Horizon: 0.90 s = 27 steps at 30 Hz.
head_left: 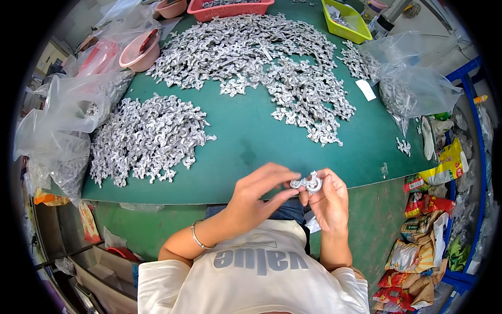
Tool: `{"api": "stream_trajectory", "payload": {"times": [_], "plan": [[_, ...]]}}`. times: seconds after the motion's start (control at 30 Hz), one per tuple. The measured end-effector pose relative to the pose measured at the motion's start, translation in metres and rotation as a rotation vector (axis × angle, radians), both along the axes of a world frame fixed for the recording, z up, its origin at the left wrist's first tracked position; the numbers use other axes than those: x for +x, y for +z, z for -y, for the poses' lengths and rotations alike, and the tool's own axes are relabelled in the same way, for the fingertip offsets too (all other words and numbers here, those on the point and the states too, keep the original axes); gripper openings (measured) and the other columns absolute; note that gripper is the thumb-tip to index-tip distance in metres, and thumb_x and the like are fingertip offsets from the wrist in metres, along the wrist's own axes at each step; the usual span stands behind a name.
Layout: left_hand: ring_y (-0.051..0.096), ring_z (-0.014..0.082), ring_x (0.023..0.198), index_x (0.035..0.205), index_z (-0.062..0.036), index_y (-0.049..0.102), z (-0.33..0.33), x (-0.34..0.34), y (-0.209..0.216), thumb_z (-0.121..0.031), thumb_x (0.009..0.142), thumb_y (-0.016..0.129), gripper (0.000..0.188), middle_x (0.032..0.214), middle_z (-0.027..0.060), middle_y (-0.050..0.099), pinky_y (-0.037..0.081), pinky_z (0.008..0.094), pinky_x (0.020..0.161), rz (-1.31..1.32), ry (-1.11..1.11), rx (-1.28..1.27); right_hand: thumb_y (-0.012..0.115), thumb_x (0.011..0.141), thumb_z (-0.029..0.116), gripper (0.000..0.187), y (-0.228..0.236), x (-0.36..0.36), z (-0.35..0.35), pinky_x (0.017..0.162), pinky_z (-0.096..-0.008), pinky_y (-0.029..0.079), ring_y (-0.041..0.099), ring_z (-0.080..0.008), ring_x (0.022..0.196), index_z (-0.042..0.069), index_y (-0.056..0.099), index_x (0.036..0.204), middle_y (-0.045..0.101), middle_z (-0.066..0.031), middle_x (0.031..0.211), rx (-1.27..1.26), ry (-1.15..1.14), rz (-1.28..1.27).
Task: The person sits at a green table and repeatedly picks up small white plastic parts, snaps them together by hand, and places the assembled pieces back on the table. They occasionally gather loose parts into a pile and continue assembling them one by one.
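At the near edge of the green table, a small silvery metal casting (312, 183) with a curved, ring-like end is held up between both hands. My right hand (332, 201) pinches its rounded end between thumb and fingers. From the other side, my left hand (256, 194) closes thumb and fingertips on the narrow end. A heap of similar grey castings (151, 137) lies to the left on the table, and a much larger heap (225, 49) spreads over the far side and down toward the right.
Clear plastic bags with castings (68, 162) line the left edge; another bag (400, 94) stands at right. Far back are a red basket (230, 11), a yellow-green basket (361, 35) and a pink bowl (137, 62). A blue rack (473, 172) with packets stands right.
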<state>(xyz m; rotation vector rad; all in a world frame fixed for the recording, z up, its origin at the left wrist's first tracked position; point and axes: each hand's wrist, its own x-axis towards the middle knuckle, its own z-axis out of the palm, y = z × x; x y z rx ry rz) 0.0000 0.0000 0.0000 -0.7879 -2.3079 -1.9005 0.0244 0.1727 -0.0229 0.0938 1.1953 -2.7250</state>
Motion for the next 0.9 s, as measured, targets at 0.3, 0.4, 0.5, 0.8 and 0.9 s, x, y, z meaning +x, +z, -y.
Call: {"api": "stream_trajectory", "payload": {"times": [0.3, 0.4, 0.5, 0.8, 0.9], "plan": [[0.059, 0.0165, 0.066, 0.087, 0.0023, 0.063, -0.002, 0.011, 0.002, 0.005, 0.067, 0.067, 0.020, 0.079, 0.0107, 0.062, 0.047, 0.0248, 0.059, 0.030, 0.022, 0.072, 0.046, 0.090, 0.029, 0.032, 0.010, 0.010, 0.008, 0.046, -0.0278, 0.046, 0.056, -0.0196, 0.053, -0.002, 0.048, 0.084, 0.058, -0.0165, 0.070, 0.285, -0.128, -0.102], [0.059, 0.0176, 0.066, 0.085, 0.0021, 0.063, -0.003, 0.010, 0.002, 0.005, 0.066, 0.067, 0.019, 0.077, 0.0109, 0.062, 0.048, 0.0258, 0.060, -0.034, 0.079, 0.033, 0.046, 0.090, 0.025, 0.030, 0.009, 0.007, 0.005, 0.048, -0.0263, 0.046, 0.057, -0.0183, 0.054, -0.004, 0.051, 0.086, 0.059, -0.0156, 0.071, 0.338, -0.110, -0.108], [0.060, 0.0189, 0.065, 0.079, 0.0008, 0.064, 0.011, 0.000, -0.007, 0.005, 0.065, 0.067, 0.014, 0.074, 0.0106, 0.063, 0.048, 0.0267, 0.060, -0.224, 0.291, -0.148, 0.049, 0.089, 0.015, 0.020, -0.005, -0.005, -0.011, 0.052, -0.0233, 0.044, 0.056, -0.0140, 0.061, -0.004, 0.055, 0.090, 0.061, -0.0122, 0.075, 0.573, -0.151, -0.135], [0.048, 0.0267, 0.079, 0.088, -0.0007, 0.058, 0.096, -0.008, -0.060, 0.002, 0.065, 0.066, 0.025, 0.082, 0.0111, 0.051, 0.040, 0.0350, 0.073, -0.219, 0.808, -0.690, 0.060, 0.073, 0.005, 0.019, -0.036, -0.059, -0.061, 0.080, -0.0372, 0.036, 0.046, -0.0280, 0.095, -0.001, 0.058, 0.091, 0.054, -0.0115, 0.102, 1.926, -0.556, -0.403], [0.046, 0.0278, 0.084, 0.092, -0.0014, 0.056, 0.088, -0.006, -0.058, 0.003, 0.065, 0.066, 0.030, 0.086, 0.0123, 0.048, 0.038, 0.0364, 0.076, -0.212, 0.807, -0.698, 0.059, 0.074, 0.004, 0.014, -0.049, -0.062, -0.068, 0.076, -0.0378, 0.036, 0.047, -0.0269, 0.092, -0.001, 0.058, 0.087, 0.055, -0.0104, 0.097, 2.044, -0.473, -0.300]]}}
